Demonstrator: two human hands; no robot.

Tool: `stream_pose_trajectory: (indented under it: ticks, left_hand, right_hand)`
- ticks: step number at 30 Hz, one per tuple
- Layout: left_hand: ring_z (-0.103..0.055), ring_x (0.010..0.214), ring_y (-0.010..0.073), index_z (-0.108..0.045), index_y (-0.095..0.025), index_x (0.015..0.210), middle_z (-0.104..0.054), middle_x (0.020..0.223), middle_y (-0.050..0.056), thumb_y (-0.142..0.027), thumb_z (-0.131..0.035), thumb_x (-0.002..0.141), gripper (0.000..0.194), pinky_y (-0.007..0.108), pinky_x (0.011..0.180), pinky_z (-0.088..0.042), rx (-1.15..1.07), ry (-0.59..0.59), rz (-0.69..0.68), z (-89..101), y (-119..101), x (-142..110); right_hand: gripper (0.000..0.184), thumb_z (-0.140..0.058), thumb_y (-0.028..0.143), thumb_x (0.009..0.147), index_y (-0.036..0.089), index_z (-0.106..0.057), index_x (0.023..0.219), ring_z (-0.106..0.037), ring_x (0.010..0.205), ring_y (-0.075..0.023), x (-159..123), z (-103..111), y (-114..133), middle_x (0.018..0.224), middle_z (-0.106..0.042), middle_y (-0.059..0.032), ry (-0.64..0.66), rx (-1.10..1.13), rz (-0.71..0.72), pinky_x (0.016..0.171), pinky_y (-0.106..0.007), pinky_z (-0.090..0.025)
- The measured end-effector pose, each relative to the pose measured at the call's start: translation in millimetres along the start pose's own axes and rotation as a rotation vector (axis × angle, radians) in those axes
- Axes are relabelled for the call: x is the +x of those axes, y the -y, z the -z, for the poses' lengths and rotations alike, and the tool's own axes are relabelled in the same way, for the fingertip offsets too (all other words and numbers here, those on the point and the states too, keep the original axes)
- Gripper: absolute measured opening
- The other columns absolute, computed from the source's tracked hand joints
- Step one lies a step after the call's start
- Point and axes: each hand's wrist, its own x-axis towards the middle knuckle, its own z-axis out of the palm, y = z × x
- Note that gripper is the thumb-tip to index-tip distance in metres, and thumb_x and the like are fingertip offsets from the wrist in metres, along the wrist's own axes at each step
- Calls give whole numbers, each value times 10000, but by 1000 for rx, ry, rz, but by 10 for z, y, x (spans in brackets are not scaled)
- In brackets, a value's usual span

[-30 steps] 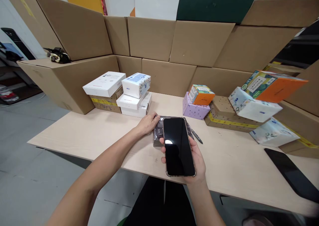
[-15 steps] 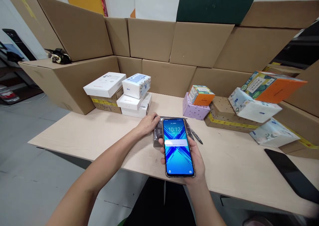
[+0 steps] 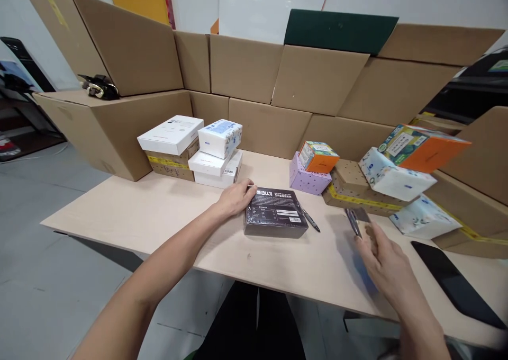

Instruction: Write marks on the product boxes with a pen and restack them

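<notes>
Head cam, L hand (image 3: 237, 198): at far-left corner of blk box (image 3: 273, 210); can't tell if clamped.
R hand (image 3: 383, 262): clamped on phone (image 3: 363, 225), right of box; hands apart.
Phone: near edge-on, blurred; I'd risk a drop if grip loosens.
Pen (image 3: 311, 221): just right of box; nudge might roll it.

Black box (image 3: 266, 204): "BUJI", white letters, top face; smaller print too fine.

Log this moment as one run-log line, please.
left hand: touching black box at far-left corner | right hand: holding phone, tilted | pen: on table, right of box
</notes>
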Motion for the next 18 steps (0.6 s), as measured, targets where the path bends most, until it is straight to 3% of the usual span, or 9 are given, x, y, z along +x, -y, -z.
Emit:
stream_pose_trajectory:
  ticks: [3, 7, 11, 15, 18]
  left_hand:
    - [-402, 1376, 330, -513, -292, 1392, -494, 1446, 125, -685, -496, 869, 654, 481, 1122, -342, 25, 118, -132, 96, -79, -77]
    - [-109, 1516, 417, -530, -389, 1392, -256, 1624, 76, -673, -819, 558, 928, 580, 1188, -223, 34, 371, -217, 227, -104, -143]
    - [-216, 1500, 402, -541, -407, 1380, -272, 1625, 39, -517, -891, 489, 964, 527, 1177, -299, 10, 500, -189, 333, -108, -168]
    - [-236, 1490, 405, -531, -400, 1391, -264, 1618, 40, -428, -870, 506, 948, 522, 1182, -297, 88, 492, -173, 363, -188, -220]
    - [-352, 1430, 394, -551, -382, 1378, -326, 1569, 55, -430, -865, 498, 935, 470, 1151, -357, 90, 482, -185, 400, -218, -254]
  right_hand:
    - [696, -274, 614, 897, 213, -425, 1446, -553, 1166, -466, 7, -88, -129, 1310, -574, -205, 119, -153, -134, 918, -600, -451]
    - [679, -239, 613, 908, 241, -412, 1449, -545, 1146, -472, -9, -127, -104, 1312, -553, -194, 201, -236, -163, 901, -584, -440]
    - [674, -231, 651, 904, 264, -472, 1400, -530, 1157, -470, 25, -156, -89, 1282, -568, -188, 250, -263, -185, 884, -567, -436]
    - [691, -261, 672, 908, 254, -498, 1403, -487, 1202, -483, 41, -160, -59, 1324, -556, -187, 236, -294, -198, 907, -594, -419]
    - [640, -298, 606, 947, 184, -553, 1356, -493, 1206, -444, 73, -110, 161, 1361, -535, -204, 163, -312, -27, 948, -557, -412]
